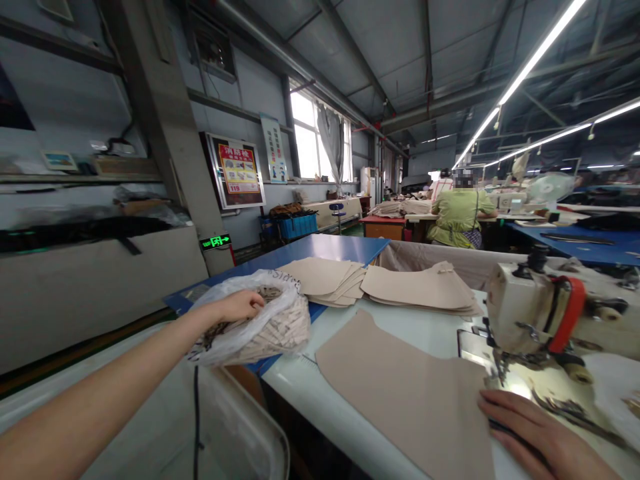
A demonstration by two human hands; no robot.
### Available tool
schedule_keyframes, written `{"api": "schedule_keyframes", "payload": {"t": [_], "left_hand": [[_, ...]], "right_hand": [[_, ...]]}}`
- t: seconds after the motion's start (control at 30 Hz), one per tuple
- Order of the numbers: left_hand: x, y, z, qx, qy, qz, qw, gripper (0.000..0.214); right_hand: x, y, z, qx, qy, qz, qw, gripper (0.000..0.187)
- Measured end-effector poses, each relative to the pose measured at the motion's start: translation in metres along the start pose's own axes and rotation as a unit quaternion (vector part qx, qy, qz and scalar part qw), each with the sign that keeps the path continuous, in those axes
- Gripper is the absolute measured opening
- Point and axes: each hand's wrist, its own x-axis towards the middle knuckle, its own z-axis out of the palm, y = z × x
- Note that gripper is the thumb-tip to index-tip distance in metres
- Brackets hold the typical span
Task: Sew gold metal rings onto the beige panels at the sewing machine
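Note:
My left hand (243, 305) reaches over the mouth of a clear plastic bag (287, 287) packed with small beige pieces (280, 333). Its fingers are curled together; what they pinch, if anything, is hidden. A large beige panel (400, 387) with curved edges lies flat on the sewing table (300, 380). On its right edge rests my right hand (535, 427), fingers stretched out flat, close to the needle area of a sewing machine (520, 307). A dark narrow thing shows between those fingers, too unclear to name.
Two stacks of beige panels, a left stack (325, 277) and a right stack (420, 287), lie behind the panel. A pale plastic bin (240, 427) stands at lower left. A blue table (345, 247) adjoins. Farther back, a person in a green top (457, 213) sits turned away.

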Motion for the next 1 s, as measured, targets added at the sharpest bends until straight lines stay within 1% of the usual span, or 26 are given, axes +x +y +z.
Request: {"api": "schedule_keyframes", "payload": {"t": [0.13,0.2,0.33,0.4,0.53,0.73,0.9,1.0], "left_hand": [[0.008,0.0,-0.001,0.01,0.029,-0.014,0.999,0.013],[0.01,0.0,-0.004,0.003,0.043,-0.023,0.999,0.018],[0.007,-0.002,-0.011,-0.021,0.053,-0.047,0.997,0.033],[0.005,-0.003,-0.011,-0.033,0.057,-0.059,0.996,0.035],[0.002,-0.004,-0.009,-0.053,0.066,-0.066,0.994,0.032],[0.002,-0.002,-0.008,-0.067,0.085,-0.058,0.992,0.028],[0.0,0.006,-0.01,-0.066,0.11,-0.057,0.99,0.025],[-0.001,0.013,-0.01,-0.069,0.131,-0.055,0.987,0.028]], "right_hand": [[0.001,-0.001,-0.001,-0.004,-0.016,0.006,1.0,0.031],[0.001,-0.001,0.0,0.002,-0.023,0.014,1.0,0.031],[0.001,-0.001,0.0,0.009,-0.02,0.019,1.0,0.031],[0.001,-0.002,-0.001,0.009,-0.012,0.015,1.0,0.031],[0.002,-0.002,-0.001,0.018,-0.002,0.014,1.0,0.03],[0.001,-0.002,-0.001,0.032,-0.008,0.029,0.999,0.029],[0.002,-0.003,-0.002,0.032,-0.014,0.032,0.999,0.03],[0.004,-0.005,-0.004,0.024,-0.02,0.029,0.999,0.031]]}}
